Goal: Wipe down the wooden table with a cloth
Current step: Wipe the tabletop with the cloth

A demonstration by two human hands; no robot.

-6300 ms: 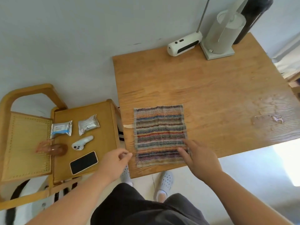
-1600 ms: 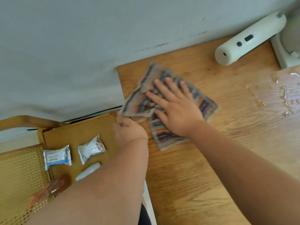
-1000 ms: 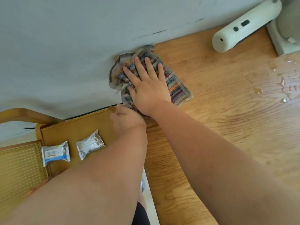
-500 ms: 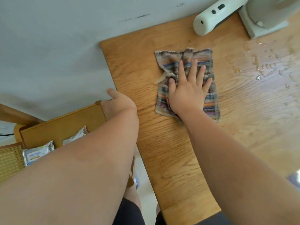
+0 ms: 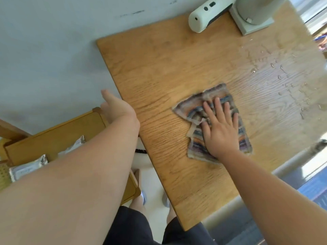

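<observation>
**Head view: one cloth under your right hand, mid-table**

Change since half a second ago: the cloth (image 5: 192, 106) lay close to the white device (image 5: 203, 16) at the far edge. It now sits nearer the middle of the wooden table (image 5: 159, 68), well apart from that device and turned more on the diagonal. Your left hand (image 5: 115, 107) has stayed at the table's left edge.

Count:
- Wooden table: one.
- Striped cloth: one, rumpled, with a fold turned up at its left side.
- White device: one, lying at the far edge.
- Grey stand base (image 5: 254, 23): one, just beside the device.
- Water droplets (image 5: 272, 65): many, scattered over the table's right part, beyond the cloth.
- Low side table (image 5: 58, 137): one, at your left.
- Foil packets on it: two, (image 5: 76, 147) and (image 5: 26, 169), both partly behind your forearm.

Hands:
- Your right hand (image 5: 219, 133) lies palm down on the cloth, fingers straight and spread, pressing it flat to the wood and gripping nothing.
- Your left hand meets the table's left edge with one digit pointing straight out. The other fingers are hidden, so its grip cannot be told.
</observation>
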